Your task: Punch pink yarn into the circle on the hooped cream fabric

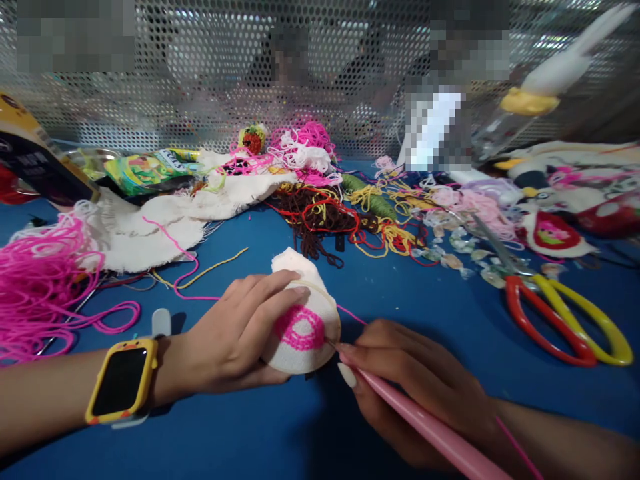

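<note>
The left hand [235, 333] grips a small cloth hoop [300, 327] with a pink ring stitched on it, at lower centre on the blue table [425, 293]. The right hand [420, 380] pinches a pink needle tool [430, 430], its long axis running from the lower right up-left, tip pointing at the hoop's edge. Scissors [565, 313] lie at right, well apart, and pink yarn [45, 280] is piled at the left edge.

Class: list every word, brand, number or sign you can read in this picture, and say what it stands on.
None can be read with certainty.
Green packet: print near its top edge, too blurred to read.
Yellow and black package: pale lettering, too blurred.
Watch on the left wrist: screen dark, no text.
</note>
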`<state>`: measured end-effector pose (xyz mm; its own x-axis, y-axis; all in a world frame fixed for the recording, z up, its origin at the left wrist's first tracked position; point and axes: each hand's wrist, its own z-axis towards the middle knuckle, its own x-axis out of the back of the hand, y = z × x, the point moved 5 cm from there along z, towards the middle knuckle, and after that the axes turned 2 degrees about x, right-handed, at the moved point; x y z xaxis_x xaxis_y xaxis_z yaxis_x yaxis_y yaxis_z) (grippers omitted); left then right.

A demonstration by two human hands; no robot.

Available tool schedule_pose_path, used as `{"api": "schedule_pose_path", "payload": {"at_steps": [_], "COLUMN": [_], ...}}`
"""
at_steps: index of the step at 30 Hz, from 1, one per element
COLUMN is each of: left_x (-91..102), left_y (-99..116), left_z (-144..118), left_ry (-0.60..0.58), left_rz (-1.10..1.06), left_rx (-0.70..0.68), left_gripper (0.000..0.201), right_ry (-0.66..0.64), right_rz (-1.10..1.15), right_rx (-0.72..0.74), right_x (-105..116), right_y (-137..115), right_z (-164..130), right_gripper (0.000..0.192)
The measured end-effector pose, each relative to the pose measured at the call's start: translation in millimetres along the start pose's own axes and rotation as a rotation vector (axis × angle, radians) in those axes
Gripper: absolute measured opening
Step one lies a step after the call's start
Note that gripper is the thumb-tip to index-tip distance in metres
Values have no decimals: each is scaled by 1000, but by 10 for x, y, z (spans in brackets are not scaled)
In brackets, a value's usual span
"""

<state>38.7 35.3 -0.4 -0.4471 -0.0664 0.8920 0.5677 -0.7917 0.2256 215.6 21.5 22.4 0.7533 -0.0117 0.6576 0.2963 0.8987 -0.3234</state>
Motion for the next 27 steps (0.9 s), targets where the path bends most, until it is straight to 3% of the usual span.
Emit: {"api": "schedule_pose_path", "payload": {"at_steps": [5,14,22,27], "left_x": [-23,-14,5,22], "left_y": [-18,-18,-7,-21], "left_z": [7,3,9,23], "left_ry": [-1,-6,4,10], "left_rz": [5,8,-20,-70], "left_rx": [11,8,2,13], "left_gripper": [80,82,80,77], "right_ry": [70,64,48,-25], "right_rz": [22,12,49,31], "right_rx": [-22,11,-39,-76], "right_x": [75,127,44,3], "right_y": [-44,-58,-21,3], "right_z": [-7,20,-2,-17], "right_gripper": [31,39,28,25]}}
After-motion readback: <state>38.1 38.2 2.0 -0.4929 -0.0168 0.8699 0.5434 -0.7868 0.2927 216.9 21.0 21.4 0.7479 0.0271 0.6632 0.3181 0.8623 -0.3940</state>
